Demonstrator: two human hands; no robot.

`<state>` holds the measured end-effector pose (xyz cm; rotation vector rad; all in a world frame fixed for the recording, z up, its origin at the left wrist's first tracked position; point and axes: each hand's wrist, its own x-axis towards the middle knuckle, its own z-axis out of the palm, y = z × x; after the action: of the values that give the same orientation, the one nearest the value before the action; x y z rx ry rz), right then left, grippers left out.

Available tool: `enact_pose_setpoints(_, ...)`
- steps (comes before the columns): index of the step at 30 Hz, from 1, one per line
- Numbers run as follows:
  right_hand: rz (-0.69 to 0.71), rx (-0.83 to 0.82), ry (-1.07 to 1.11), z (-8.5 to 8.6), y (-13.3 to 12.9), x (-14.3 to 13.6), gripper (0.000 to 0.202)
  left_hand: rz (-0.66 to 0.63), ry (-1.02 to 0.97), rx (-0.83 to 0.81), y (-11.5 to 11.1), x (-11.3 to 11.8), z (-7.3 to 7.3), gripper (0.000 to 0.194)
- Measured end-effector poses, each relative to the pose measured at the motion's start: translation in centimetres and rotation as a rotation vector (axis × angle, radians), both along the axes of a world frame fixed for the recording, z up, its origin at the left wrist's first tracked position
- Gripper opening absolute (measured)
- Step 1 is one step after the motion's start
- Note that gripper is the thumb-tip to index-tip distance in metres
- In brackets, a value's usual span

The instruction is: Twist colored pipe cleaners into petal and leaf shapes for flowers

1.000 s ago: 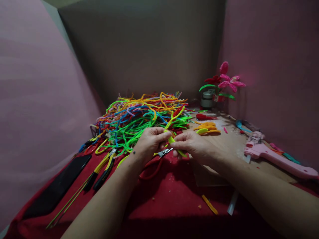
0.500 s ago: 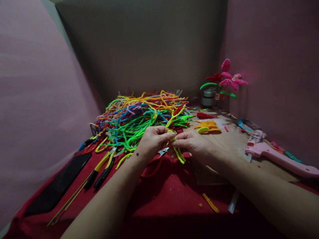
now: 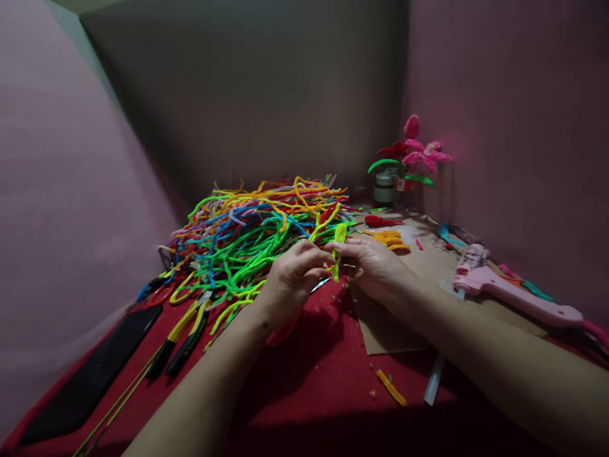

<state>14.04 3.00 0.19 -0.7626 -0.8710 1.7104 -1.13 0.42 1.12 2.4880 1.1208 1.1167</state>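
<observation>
A bright yellow-green pipe cleaner piece (image 3: 340, 233), wide and flat at the top and narrow below, stands upright between my hands. My right hand (image 3: 373, 263) pinches it between thumb and fingers. My left hand (image 3: 297, 273) is closed, its fingertips at the lower, narrow part of the same piece; its exact hold is partly hidden. Red-handled scissors (image 3: 284, 333) lie beneath my left hand, mostly covered by it. Just behind my hands is a large heap of loose pipe cleaners (image 3: 257, 235) in many colours.
Yellow-and-black pliers (image 3: 188, 336) and a black phone-like slab (image 3: 95, 374) lie left on the red cloth (image 3: 304, 393). Orange pieces (image 3: 387, 239) and a pink glue gun (image 3: 514, 295) rest on cardboard (image 3: 390, 330). Pink pipe cleaner flowers (image 3: 428, 154) stand at back right.
The yellow-green piece has turned: loose strands hung down from my fingers before, and now its wide part points up. My left fingers have shifted lower on it. The view has swung slightly right.
</observation>
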Motion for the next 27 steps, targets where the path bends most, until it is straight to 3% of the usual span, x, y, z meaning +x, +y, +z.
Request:
enact_pose_setpoints(3, -0.026, -0.069, 0.042, 0.0, 0.2, -0.1, 0.008, -0.026, 0.206, 0.169, 0.0, 0.1, -1.0, 0.019)
enact_pose_setpoints(5, -0.027, -0.138, 0.052, -0.1, 0.4, -0.1, 0.011, -0.067, 0.237, 0.218, -0.1, 0.2, -1.4, 0.02)
enact_pose_setpoints(9, 0.0, -0.234, 0.086, -0.2, 0.7, 0.0, 0.017, -0.126, 0.132, 0.289, -0.5, 0.4, -1.3, 0.019)
enact_pose_setpoints(15, 0.035, -0.216, 0.121, -0.3, 0.5, 0.1, 0.016, -0.039, 0.016, 0.195, -0.6, 0.9, -0.8, 0.014)
enact_pose_setpoints(21, 0.096, -0.063, 0.086, -0.6, 0.3, -0.2, 0.014, -0.029, 0.123, 0.348, -0.4, 0.6, -1.2, 0.018)
enact_pose_setpoints(27, 0.097, 0.203, -0.217, -1.3, 0.8, -0.2, 0.007, -0.282, 0.307, 0.39, -0.7, 0.1, -0.6, 0.025)
